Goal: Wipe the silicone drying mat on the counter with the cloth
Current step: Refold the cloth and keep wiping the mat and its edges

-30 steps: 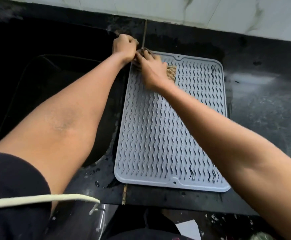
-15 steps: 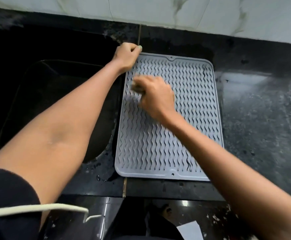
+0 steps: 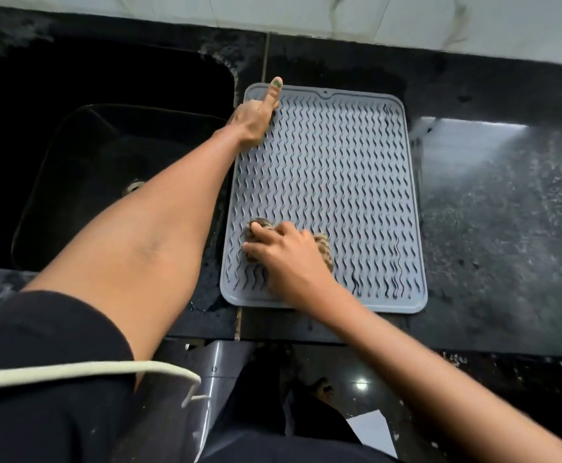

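Mat [image 3: 326, 182]: right hand [image 3: 286, 259], fingers clamped on cloth [image 3: 323, 248], now nearer; left hand [image 3: 256, 118] flat.

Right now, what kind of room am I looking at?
Most likely a home kitchen: a black sink set into a dark stone counter, a grey drying mat beside it, tiled wall behind.

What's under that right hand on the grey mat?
A brownish cloth bunched under the right hand, poking out at both sides, pressed onto the mat near its front edge. The cloth's middle and the mat's ridges beneath are covered.
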